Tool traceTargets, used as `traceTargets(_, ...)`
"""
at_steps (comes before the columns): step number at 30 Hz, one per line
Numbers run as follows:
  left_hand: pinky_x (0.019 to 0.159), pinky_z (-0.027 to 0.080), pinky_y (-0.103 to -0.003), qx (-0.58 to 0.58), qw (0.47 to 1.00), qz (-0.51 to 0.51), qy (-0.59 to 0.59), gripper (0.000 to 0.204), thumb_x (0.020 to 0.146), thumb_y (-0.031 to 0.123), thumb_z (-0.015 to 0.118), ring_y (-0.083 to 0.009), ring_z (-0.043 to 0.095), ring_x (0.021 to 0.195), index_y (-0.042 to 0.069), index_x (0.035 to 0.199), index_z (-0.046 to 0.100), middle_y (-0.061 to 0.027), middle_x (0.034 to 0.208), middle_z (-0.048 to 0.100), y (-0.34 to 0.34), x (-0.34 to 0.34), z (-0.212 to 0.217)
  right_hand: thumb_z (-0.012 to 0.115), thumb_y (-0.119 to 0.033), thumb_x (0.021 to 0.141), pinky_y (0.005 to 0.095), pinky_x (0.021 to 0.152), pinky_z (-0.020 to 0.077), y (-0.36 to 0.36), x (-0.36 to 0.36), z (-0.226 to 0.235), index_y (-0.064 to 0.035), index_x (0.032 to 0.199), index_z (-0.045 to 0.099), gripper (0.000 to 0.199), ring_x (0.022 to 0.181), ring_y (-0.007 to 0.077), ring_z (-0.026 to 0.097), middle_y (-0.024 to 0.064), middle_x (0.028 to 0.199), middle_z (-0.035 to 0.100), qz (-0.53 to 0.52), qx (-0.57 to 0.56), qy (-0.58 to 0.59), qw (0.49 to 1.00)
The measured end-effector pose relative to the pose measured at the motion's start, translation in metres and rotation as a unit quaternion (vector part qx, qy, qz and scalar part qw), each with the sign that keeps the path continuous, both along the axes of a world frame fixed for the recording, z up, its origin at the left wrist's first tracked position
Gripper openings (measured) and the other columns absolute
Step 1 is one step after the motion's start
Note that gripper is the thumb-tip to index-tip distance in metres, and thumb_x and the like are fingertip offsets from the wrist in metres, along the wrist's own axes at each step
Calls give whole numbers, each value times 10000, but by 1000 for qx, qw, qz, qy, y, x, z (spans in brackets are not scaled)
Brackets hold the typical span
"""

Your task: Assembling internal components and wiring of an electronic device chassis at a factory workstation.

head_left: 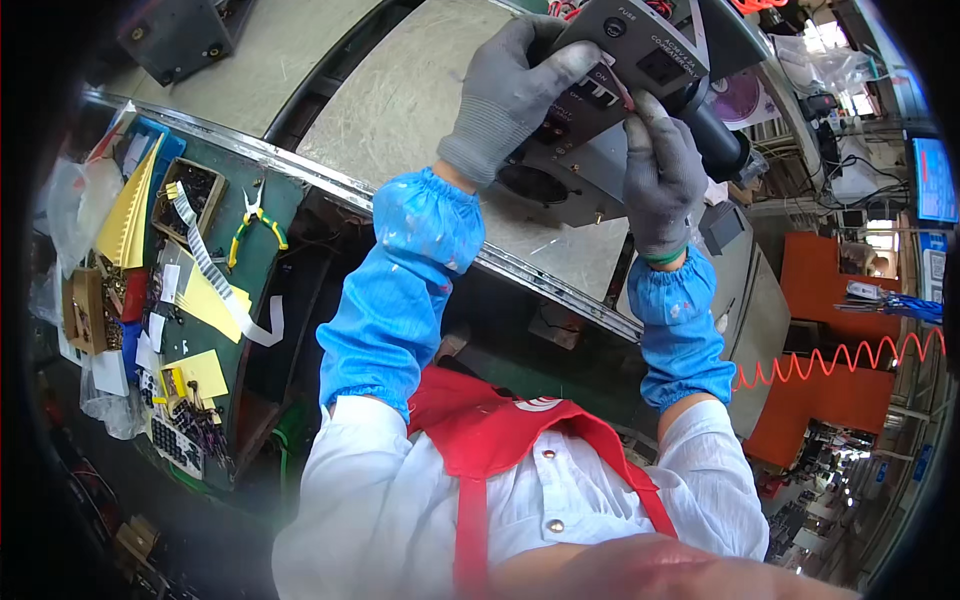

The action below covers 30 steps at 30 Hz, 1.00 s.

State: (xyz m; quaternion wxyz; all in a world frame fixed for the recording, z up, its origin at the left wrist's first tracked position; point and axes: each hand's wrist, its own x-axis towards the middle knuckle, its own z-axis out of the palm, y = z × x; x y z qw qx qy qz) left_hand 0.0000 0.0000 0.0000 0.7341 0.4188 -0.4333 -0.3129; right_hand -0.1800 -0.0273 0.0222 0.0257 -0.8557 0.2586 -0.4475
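Gloved hands [508,95] are grey, the device panel [640,38] dark grey, sleeve covers [388,290] bright blue, apron [510,437] red, shirt [365,485] white.

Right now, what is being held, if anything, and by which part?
Left hand: grey box, by the panel beside its switches. Right hand: cannot tell.

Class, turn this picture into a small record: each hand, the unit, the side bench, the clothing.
Left hand: grey-gloved, thumb on the grey unit's panel
Right hand: grey-gloved, fingertips near the panel's switches; exact grip unclear
Unit: boxy, tilted, above a pale worktop
Side bench: green, holding yellow-handled pliers
Clothing: red apron, blue sleeve covers
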Motion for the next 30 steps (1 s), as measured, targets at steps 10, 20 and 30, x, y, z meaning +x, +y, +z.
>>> traceTargets(10, 760, 533, -409, 34, 983, 148, -105, 594, 652, 507, 822, -287, 663, 839, 43, 966, 625, -118, 899, 667, -9, -12, -9, 614, -61, 905, 294, 719, 498, 39, -35, -33, -14, 1139, 648, 241, 792, 210, 637, 125, 921, 662, -60, 60, -26, 996)
traceTargets(20, 877, 493, -367, 333, 898, 224, -178, 346, 832, 326, 659, -275, 643, 973, 30, 1011, 678, -143, 1010, 671, 221, 55, -201, 548, -136, 915, 207, 564, 422, 142, 2, -137, -19, 1090, 633, 227, 652, 64, 525, 12, 801, 599, 59, 707, 111, 696)
traceTargets(30, 977, 445, -398, 501, 678, 424, -331, 356, 867, 235, 575, -291, 564, 1147, 103, 1195, 615, -108, 1207, 618, 431, 206, -206, 541, -137, 893, 202, 488, 405, 213, 208, -128, -7, 1113, 648, 277, 602, 62, 540, 20, 795, 628, 257, 718, 229, 605)
